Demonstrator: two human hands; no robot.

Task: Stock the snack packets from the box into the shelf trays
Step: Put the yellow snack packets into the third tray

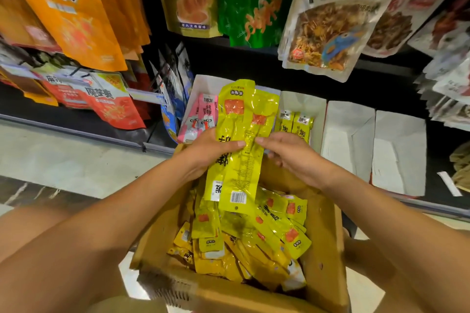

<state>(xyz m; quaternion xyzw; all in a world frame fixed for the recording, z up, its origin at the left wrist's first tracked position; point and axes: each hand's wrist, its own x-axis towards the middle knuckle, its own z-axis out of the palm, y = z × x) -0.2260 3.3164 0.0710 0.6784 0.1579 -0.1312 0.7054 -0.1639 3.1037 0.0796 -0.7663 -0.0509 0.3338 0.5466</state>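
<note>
A stack of long yellow snack packets [241, 134] is held upright above the open cardboard box [323, 249]. My left hand [211, 150] grips the stack from the left, thumb across its front. My right hand [287, 152] holds its right edge with fingers curled behind. The box holds several more yellow packets [254, 241] in a loose heap. Behind the stack, a white shelf tray [302, 101] holds a few upright yellow packets [295, 122], and a tray to its left holds pink packets [201, 119].
Two white trays [348, 140] [399, 155] stand to the right on the dark bottom shelf. Large snack bags [330, 20] hang from hooks above, with orange and red bags [76, 20] at the left. Pale floor tiles [63, 157] lie to the left.
</note>
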